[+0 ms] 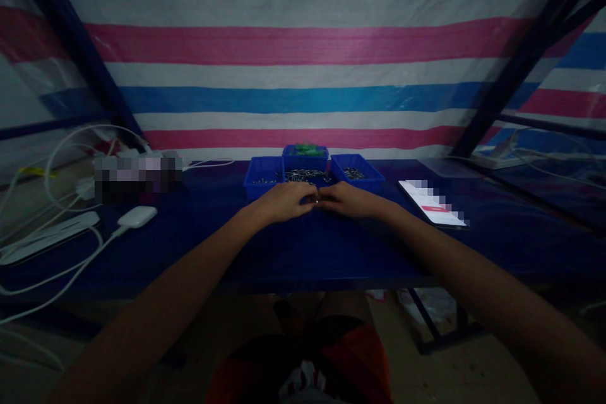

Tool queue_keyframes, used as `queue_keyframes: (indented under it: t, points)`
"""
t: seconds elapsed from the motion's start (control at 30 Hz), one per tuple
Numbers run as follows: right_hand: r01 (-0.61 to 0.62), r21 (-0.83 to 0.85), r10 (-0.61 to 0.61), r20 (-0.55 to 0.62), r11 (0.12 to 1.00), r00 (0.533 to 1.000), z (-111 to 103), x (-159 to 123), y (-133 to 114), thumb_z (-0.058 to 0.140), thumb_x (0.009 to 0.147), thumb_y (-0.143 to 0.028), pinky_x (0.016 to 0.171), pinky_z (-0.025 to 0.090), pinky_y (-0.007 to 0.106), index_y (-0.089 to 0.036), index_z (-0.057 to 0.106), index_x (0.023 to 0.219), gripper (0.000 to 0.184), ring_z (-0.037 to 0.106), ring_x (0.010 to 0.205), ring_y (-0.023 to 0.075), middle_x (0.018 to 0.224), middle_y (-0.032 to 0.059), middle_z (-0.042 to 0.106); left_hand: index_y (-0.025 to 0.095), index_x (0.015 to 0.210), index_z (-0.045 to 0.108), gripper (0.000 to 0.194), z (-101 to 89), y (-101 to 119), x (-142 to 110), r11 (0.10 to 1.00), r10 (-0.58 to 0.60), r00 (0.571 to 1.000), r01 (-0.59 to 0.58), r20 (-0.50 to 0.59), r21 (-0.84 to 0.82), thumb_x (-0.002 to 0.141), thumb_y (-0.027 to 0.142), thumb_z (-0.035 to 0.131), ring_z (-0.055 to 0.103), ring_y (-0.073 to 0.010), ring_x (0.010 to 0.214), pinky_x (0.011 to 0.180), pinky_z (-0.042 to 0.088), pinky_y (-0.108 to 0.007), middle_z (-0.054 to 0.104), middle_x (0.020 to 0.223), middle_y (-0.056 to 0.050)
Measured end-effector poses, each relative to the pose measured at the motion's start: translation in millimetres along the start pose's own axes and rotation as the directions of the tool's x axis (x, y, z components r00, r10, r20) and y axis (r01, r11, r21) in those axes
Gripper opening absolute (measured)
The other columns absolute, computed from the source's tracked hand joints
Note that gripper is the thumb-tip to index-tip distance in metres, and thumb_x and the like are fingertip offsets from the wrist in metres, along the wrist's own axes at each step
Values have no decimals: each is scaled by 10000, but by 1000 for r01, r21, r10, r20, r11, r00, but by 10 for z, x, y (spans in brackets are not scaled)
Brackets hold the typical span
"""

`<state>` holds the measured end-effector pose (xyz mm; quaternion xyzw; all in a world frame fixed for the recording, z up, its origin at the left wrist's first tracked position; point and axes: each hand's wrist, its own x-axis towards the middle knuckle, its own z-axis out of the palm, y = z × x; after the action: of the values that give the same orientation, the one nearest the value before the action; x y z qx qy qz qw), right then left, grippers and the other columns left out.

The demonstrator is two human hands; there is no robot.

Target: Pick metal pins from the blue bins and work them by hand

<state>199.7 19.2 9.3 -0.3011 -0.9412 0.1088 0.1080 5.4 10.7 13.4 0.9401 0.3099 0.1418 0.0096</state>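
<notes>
Both my hands meet over the blue table (293, 252), just in front of the blue trays. My left hand (286, 201) is closed in a pinch, and my right hand (348, 199) is closed against it. A tiny pale part (317, 202) shows between the fingertips; it is too small to name. The middle tray (305, 178) holds several small dark metal parts. The left tray (262, 178) and the right tray (356, 173) hold a few similar parts. A fourth tray (305, 153) behind them holds green pieces.
A phone (432, 203) with a lit screen lies to the right of my hands. At the left lie a white power strip (47, 235), a white charger (137, 216) and loose white cables (61, 274). A striped tarp (303, 76) hangs behind the table. Dark frame bars (521, 63) slant at both sides.
</notes>
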Motion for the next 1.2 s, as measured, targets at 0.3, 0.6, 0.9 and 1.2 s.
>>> queue_keyframes:
  t: [0.3,0.6,0.9,1.2]
  points:
    - [-6,4,6,15,1000,1000,-9,7,2,450,857,-270,628,379,253,-113,598,941,231,551,665,131,781,56,624,187,856,535,117,-15,34,-4,1000,-6,1000,6,-1,-30,760,238,491,529,-135,729,628,354,-243,599,833,-21]
    - [-46,-17,46,-7,999,999,-56,-24,40,460,847,-319,550,337,239,-138,597,918,238,498,575,109,683,22,594,197,864,529,153,-5,-26,-3,990,-136,988,135,76,30,781,303,455,534,-140,669,546,306,-248,608,777,-13]
    - [-28,-46,27,-20,999,999,-35,-23,71,409,863,-247,576,343,235,-143,585,843,205,493,583,105,680,23,580,210,918,556,189,18,-29,3,989,-141,986,135,86,64,819,310,430,553,-153,705,563,336,-256,628,821,-27]
    - [-60,-92,58,-26,994,998,-62,-35,98,406,862,-225,570,336,223,-143,584,823,200,506,585,103,671,24,586,199,905,592,237,5,-7,-3,980,-184,977,174,111,92,822,325,409,543,-153,647,554,347,-256,624,774,-39]
